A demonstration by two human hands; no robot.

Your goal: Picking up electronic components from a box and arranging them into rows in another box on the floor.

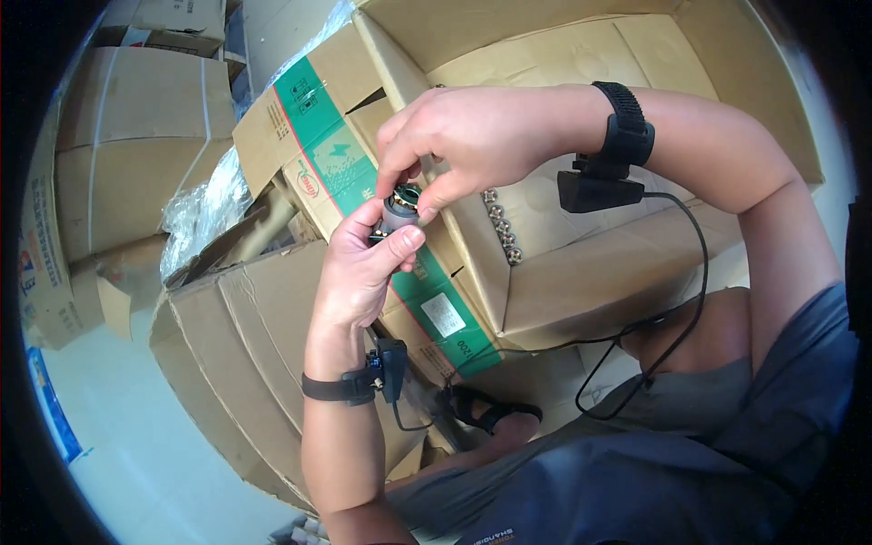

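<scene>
A small grey cylindrical part with a green circuit-board-like top and some gold-coloured metal is held between both hands over a box flap. My left hand is closed round its lower body, the thumb lying along the near side. From above, my right hand pinches the rim of its top between thumb and forefinger. The fingers cover much of the part, so its exact kind cannot be made out. Just beyond the right hand, a row of small shiny metal parts lies along the inner wall of the open cardboard box.
A green-banded cardboard flap spreads under my hands. At the left stand an opened brown carton and a large strapped carton, with clear plastic wrap between. Black cables run from devices strapped to both wrists.
</scene>
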